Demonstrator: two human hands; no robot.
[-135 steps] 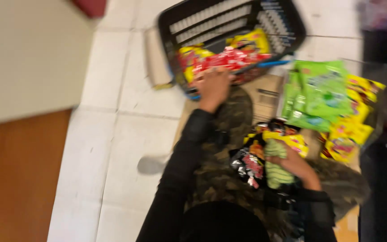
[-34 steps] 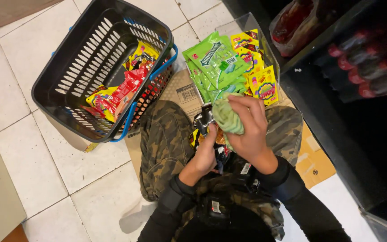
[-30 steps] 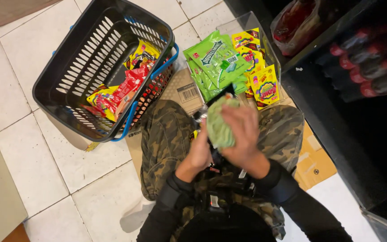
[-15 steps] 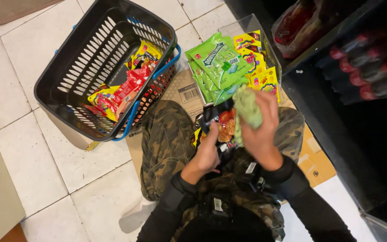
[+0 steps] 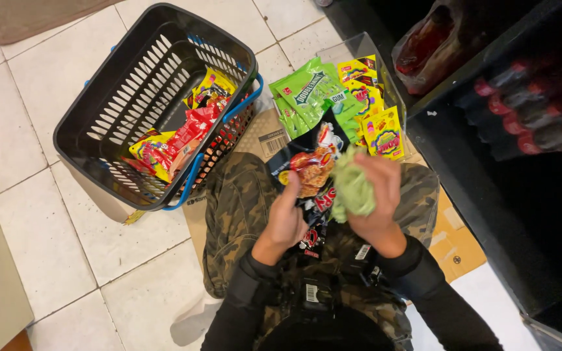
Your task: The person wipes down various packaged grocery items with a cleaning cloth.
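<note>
The black snack packet (image 5: 309, 170) lies over the person's lap, its long axis running from the knees back toward the body, top end pointing toward the clear box ahead, printed face up. The left hand (image 5: 285, 219) pinches its left edge, thumb pressed on the face and fingers curled beneath. Just to the right, touching the packet's side, the right hand (image 5: 377, 195) is closed around a crumpled pale green wrapper (image 5: 351, 190), fingers wrapped over it so the bunch bulges out to the left; it has no clear long axis.

Beyond the knees, in camouflage trousers (image 5: 242, 208), a clear plastic box (image 5: 385, 58) holds green gum pouches (image 5: 310, 91) and yellow sweet packets (image 5: 383, 133), leaning together. A flattened piece of cardboard (image 5: 453, 244) lies under the legs. To the left stands a dark plastic shopping basket (image 5: 92, 140) with blue handles, tilted on the white tiled floor (image 5: 40, 227), with red and yellow packets (image 5: 177, 133) inside. Dark shelving (image 5: 521, 195) with red-capped bottles (image 5: 531, 107) rises on the right.
</note>
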